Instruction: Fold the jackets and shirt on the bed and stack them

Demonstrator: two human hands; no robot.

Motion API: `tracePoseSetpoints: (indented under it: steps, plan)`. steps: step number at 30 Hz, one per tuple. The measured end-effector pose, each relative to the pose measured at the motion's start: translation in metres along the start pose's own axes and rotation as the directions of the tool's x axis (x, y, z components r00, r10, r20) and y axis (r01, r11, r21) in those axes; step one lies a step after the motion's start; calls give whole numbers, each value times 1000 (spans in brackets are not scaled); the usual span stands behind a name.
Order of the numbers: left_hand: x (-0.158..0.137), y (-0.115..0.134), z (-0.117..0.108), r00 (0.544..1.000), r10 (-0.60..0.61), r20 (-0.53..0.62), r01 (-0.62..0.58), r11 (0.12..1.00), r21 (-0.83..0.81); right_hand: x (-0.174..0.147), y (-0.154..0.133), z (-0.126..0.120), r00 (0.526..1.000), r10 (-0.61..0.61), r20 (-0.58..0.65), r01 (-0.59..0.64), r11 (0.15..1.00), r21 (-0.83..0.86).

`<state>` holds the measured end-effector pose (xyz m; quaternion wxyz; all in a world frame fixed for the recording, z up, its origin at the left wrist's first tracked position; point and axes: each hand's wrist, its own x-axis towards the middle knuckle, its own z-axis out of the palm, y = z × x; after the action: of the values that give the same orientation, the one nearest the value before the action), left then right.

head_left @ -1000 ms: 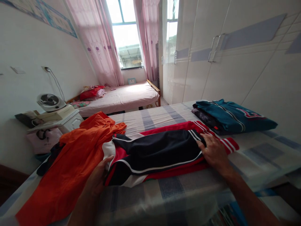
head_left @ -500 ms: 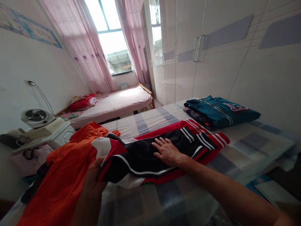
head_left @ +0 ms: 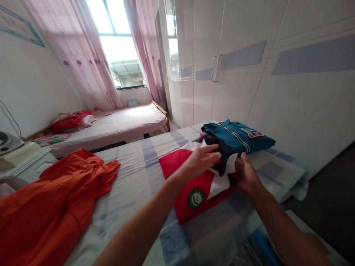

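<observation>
No word or number can be read here.
A round green badge [head_left: 196, 199] with a pale emblem [head_left: 196, 199] sits on the red garment [head_left: 188, 184]; a red-and-white appliqué [head_left: 252, 133], unclear as a letter, stands on the teal garment [head_left: 235, 136].

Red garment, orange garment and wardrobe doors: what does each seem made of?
Red garment: probably synthetic knit, smooth and matte, judging by its even surface. Orange garment: seemingly thin woven cloth, fibre unclear, low sheen, with loose creases. Wardrobe doors: possibly lacquered board, glossy, with flat faces and soft reflections.
</observation>
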<state>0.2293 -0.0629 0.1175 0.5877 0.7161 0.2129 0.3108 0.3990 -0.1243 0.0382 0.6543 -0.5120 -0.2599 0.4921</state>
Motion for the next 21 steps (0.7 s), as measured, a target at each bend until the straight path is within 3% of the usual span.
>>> tracePoseSetpoints:
  steps: [1, 3, 5, 9, 11, 13, 15, 17, 19, 21]
  plan:
    - [-8, -9, 10, 996, 81, 28, -85, 974, 212, 0, 2, -7, 1000, 22, -11, -22, 1000, -5]
    - [-29, -29, 17, 981, 189, 44, -184, 838, 514, 1, 8, -14, 999, 37, -19, -37, 999, -3]
    - [-50, -46, 9, 974, 226, -4, -164, 717, 678, 2, 12, -12, 999, 30, -31, -29, 999, 22]
    - [-73, -68, -21, 974, 208, -90, -38, 540, 841, 5, 8, -3, 994, -33, -106, 31, 999, -22]
    - [-77, -73, -28, 984, 173, -30, -57, 476, 878, 9, 4, -3, 975, -180, -129, 164, 979, -120]
    - [-79, -76, -26, 989, 137, 56, -112, 441, 890, 13, 4, -7, 922, -350, -167, 290, 908, -301]
    - [-79, -77, -22, 986, 115, 118, -158, 453, 878, 17, 9, -15, 865, -450, -219, 264, 782, -565]
    - [-78, -78, -22, 987, 151, 64, -134, 521, 843, 18, 17, -25, 818, -522, -240, 172, 621, -765]
    - [-75, -78, -30, 962, 224, -153, -33, 656, 754, 15, 25, -37, 780, -584, -224, 132, 504, -854]
    - [-71, -79, -46, 858, 156, -489, 103, 881, 462, 8, 31, -49, 757, -612, -229, 123, 477, -870]
